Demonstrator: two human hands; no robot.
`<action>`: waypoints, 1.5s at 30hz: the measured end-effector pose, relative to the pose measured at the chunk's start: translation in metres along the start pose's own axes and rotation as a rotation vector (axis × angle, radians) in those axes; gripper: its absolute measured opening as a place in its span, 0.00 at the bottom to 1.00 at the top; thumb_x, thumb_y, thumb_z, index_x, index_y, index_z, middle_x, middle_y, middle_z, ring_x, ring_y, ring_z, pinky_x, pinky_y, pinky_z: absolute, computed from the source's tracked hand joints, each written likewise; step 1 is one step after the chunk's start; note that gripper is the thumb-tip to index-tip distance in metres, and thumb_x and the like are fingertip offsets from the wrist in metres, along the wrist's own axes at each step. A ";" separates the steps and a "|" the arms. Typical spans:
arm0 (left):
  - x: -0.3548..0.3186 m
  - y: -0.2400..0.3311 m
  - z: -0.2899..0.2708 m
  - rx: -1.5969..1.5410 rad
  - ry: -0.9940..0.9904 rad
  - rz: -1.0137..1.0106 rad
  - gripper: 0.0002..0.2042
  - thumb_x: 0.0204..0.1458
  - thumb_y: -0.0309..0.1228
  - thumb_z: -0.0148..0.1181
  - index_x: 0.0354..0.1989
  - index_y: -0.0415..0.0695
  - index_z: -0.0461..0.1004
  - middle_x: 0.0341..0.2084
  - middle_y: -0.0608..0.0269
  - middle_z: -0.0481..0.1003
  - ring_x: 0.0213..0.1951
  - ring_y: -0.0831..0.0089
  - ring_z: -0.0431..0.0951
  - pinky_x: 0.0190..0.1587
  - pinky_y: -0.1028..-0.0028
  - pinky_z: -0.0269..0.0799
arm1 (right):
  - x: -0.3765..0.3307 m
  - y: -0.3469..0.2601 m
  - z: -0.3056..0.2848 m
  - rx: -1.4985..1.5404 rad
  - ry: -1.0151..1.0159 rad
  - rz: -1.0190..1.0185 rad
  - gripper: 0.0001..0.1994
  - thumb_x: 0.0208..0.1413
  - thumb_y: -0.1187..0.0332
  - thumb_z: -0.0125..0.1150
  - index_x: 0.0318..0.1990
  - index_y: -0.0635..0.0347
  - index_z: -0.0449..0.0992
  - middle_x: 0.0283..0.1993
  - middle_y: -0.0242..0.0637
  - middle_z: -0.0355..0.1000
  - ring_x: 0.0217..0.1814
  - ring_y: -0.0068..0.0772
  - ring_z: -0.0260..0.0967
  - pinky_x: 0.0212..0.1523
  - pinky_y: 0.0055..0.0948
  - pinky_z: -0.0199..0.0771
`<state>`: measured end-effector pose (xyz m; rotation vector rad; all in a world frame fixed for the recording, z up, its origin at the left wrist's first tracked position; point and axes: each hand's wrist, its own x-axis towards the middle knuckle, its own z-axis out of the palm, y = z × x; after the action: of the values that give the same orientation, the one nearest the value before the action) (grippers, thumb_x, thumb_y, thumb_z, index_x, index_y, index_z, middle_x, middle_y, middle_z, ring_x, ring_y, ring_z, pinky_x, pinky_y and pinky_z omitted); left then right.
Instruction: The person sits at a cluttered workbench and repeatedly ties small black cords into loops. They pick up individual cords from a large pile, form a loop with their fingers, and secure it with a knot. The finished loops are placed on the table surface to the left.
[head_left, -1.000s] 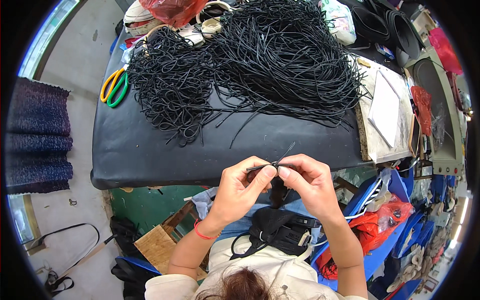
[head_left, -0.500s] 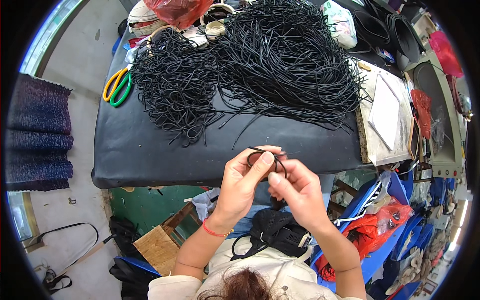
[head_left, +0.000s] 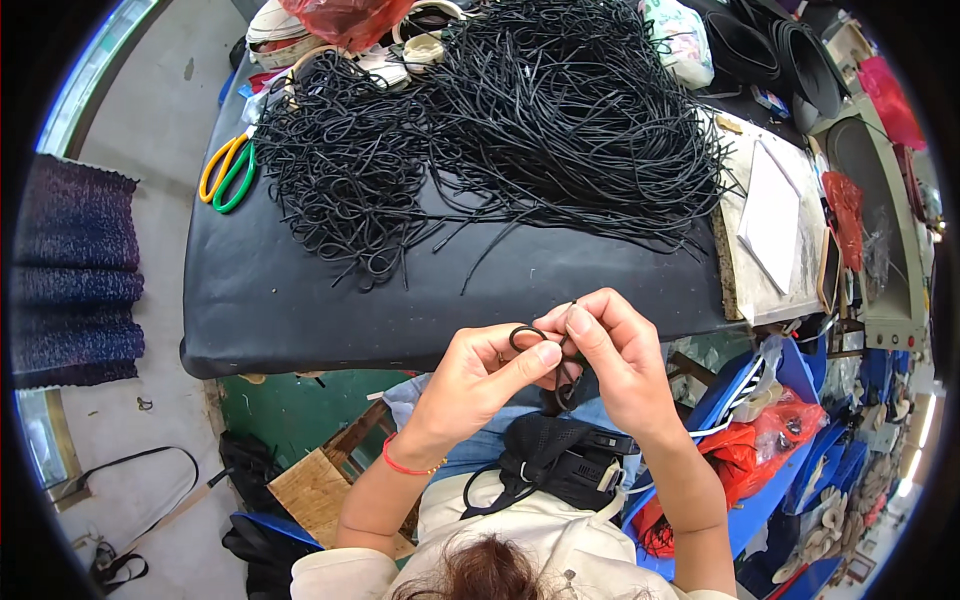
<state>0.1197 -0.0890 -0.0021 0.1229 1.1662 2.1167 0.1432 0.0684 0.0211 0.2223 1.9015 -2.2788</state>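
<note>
Between my two hands is a thin black cord [head_left: 527,331], bent into loops. My left hand [head_left: 480,375] pinches it, with one loop standing up by the thumb and index finger. Fingertips of my right hand [head_left: 618,350] are closed on the same cord close beside the left thumb. Another loop hangs below the fingers. Both hands are held over the near edge of the black table [head_left: 330,325]. Beyond them lies a large heap of straight black cords [head_left: 580,120], and to its left a smaller pile of looped, knotted cords [head_left: 345,170].
Scissors with yellow and green handles [head_left: 230,172] lie at the table's left. A pale board [head_left: 735,290] with a white sheet [head_left: 772,220] is at the right. Below right, a blue chair [head_left: 755,520] holds red plastic bags [head_left: 735,465]. A wooden stool [head_left: 315,495] stands lower left.
My right hand has risen beside the left, its fingertips now pinching the cord near the loop. My left hand has dropped slightly and turned. The view has shifted a little.
</note>
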 end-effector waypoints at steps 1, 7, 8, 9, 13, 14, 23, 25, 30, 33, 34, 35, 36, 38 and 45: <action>-0.001 0.000 0.001 -0.024 0.007 -0.010 0.10 0.56 0.28 0.52 0.39 0.35 0.74 0.32 0.62 0.76 0.35 0.78 0.76 0.39 0.78 0.72 | 0.000 0.000 0.001 -0.003 0.009 0.008 0.10 0.61 0.66 0.48 0.35 0.65 0.69 0.32 0.32 0.71 0.29 0.13 0.61 0.27 0.16 0.67; -0.004 0.000 0.005 -0.058 0.011 -0.019 0.10 0.56 0.28 0.52 0.39 0.34 0.74 0.34 0.60 0.75 0.37 0.76 0.76 0.40 0.77 0.73 | 0.005 0.002 -0.005 0.163 -0.015 0.160 0.11 0.61 0.64 0.47 0.35 0.63 0.69 0.33 0.33 0.71 0.30 0.12 0.61 0.28 0.16 0.67; -0.004 -0.001 0.006 -0.056 0.014 -0.016 0.10 0.56 0.28 0.52 0.40 0.34 0.73 0.34 0.60 0.75 0.37 0.77 0.76 0.40 0.77 0.73 | 0.005 0.002 -0.005 0.192 -0.020 0.179 0.11 0.61 0.64 0.46 0.35 0.63 0.69 0.32 0.33 0.71 0.30 0.12 0.61 0.29 0.16 0.68; -0.004 -0.003 0.005 -0.057 0.032 0.008 0.09 0.56 0.28 0.51 0.39 0.35 0.73 0.34 0.59 0.75 0.37 0.75 0.76 0.40 0.76 0.73 | 0.005 0.001 -0.004 0.174 -0.001 0.171 0.10 0.61 0.65 0.47 0.36 0.63 0.68 0.33 0.33 0.70 0.30 0.13 0.62 0.29 0.16 0.68; 0.003 -0.014 0.009 -0.131 0.208 0.111 0.07 0.56 0.27 0.51 0.38 0.37 0.72 0.34 0.58 0.75 0.37 0.73 0.77 0.40 0.75 0.73 | 0.001 -0.001 -0.002 -0.086 0.218 -0.045 0.08 0.60 0.67 0.50 0.39 0.64 0.66 0.33 0.33 0.69 0.32 0.16 0.62 0.34 0.18 0.66; 0.006 -0.015 0.010 -0.162 0.279 0.141 0.07 0.56 0.27 0.51 0.39 0.37 0.72 0.33 0.58 0.75 0.38 0.73 0.76 0.40 0.76 0.73 | -0.002 0.002 -0.003 -0.194 0.307 -0.148 0.08 0.59 0.68 0.50 0.41 0.65 0.66 0.34 0.32 0.68 0.33 0.17 0.63 0.36 0.18 0.65; 0.007 -0.015 0.014 0.041 0.182 0.079 0.07 0.53 0.28 0.56 0.35 0.36 0.72 0.27 0.61 0.75 0.28 0.78 0.76 0.30 0.81 0.73 | -0.009 0.000 -0.012 -0.062 0.061 -0.030 0.07 0.57 0.70 0.55 0.30 0.63 0.67 0.25 0.27 0.67 0.28 0.12 0.64 0.28 0.14 0.63; 0.005 -0.008 0.010 0.095 0.089 -0.051 0.08 0.54 0.30 0.56 0.35 0.37 0.73 0.24 0.65 0.74 0.27 0.83 0.74 0.28 0.84 0.70 | -0.007 0.001 -0.017 -0.084 0.035 -0.014 0.08 0.56 0.70 0.55 0.29 0.63 0.67 0.25 0.27 0.67 0.26 0.12 0.63 0.26 0.15 0.63; 0.004 -0.002 0.015 0.378 0.054 0.012 0.06 0.52 0.26 0.55 0.36 0.37 0.73 0.21 0.64 0.72 0.22 0.80 0.71 0.25 0.80 0.67 | -0.007 -0.004 -0.018 -0.360 0.048 -0.093 0.10 0.54 0.71 0.57 0.24 0.64 0.66 0.22 0.30 0.65 0.21 0.14 0.59 0.21 0.20 0.60; 0.008 -0.023 0.025 1.204 0.267 0.702 0.06 0.43 0.19 0.58 0.31 0.37 0.72 0.19 0.58 0.70 0.20 0.67 0.71 0.24 0.71 0.66 | -0.002 0.008 -0.011 -0.753 0.215 -0.331 0.12 0.53 0.71 0.57 0.21 0.64 0.64 0.18 0.35 0.61 0.19 0.16 0.56 0.18 0.22 0.56; 0.010 -0.033 0.025 1.258 0.297 0.758 0.07 0.40 0.17 0.57 0.29 0.38 0.71 0.18 0.55 0.69 0.20 0.58 0.70 0.24 0.67 0.66 | -0.002 0.013 -0.011 -0.709 0.223 -0.223 0.12 0.53 0.70 0.57 0.21 0.64 0.64 0.17 0.34 0.61 0.19 0.16 0.55 0.18 0.22 0.56; 0.011 -0.037 0.022 1.247 0.287 0.758 0.06 0.41 0.18 0.58 0.30 0.37 0.71 0.18 0.55 0.69 0.20 0.61 0.70 0.23 0.68 0.66 | -0.001 0.015 -0.012 -0.668 0.236 -0.120 0.13 0.53 0.69 0.57 0.21 0.64 0.64 0.17 0.33 0.61 0.19 0.15 0.55 0.18 0.21 0.55; 0.012 -0.038 0.020 1.236 0.276 0.757 0.06 0.42 0.18 0.58 0.31 0.36 0.71 0.18 0.55 0.70 0.20 0.64 0.71 0.23 0.70 0.66 | 0.000 0.017 -0.014 -0.627 0.248 -0.018 0.14 0.54 0.68 0.58 0.21 0.63 0.64 0.17 0.33 0.61 0.19 0.15 0.54 0.17 0.21 0.55; 0.010 -0.028 0.017 1.001 0.300 0.534 0.05 0.47 0.21 0.58 0.32 0.34 0.72 0.18 0.58 0.72 0.19 0.74 0.72 0.23 0.75 0.66 | 0.005 0.018 -0.024 -0.269 0.148 0.078 0.13 0.53 0.64 0.60 0.22 0.62 0.67 0.20 0.25 0.65 0.21 0.12 0.55 0.20 0.16 0.55; 0.004 -0.021 0.007 0.409 0.209 0.117 0.07 0.53 0.28 0.56 0.35 0.36 0.73 0.22 0.68 0.72 0.24 0.86 0.69 0.25 0.84 0.67 | -0.010 0.010 -0.024 -0.068 0.026 0.128 0.08 0.55 0.68 0.58 0.37 0.64 0.73 0.27 0.25 0.68 0.28 0.11 0.60 0.27 0.13 0.60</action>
<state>0.1312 -0.0742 -0.0152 0.1617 1.7463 1.9974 0.1552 0.0910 0.0098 0.3561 1.9145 -2.1363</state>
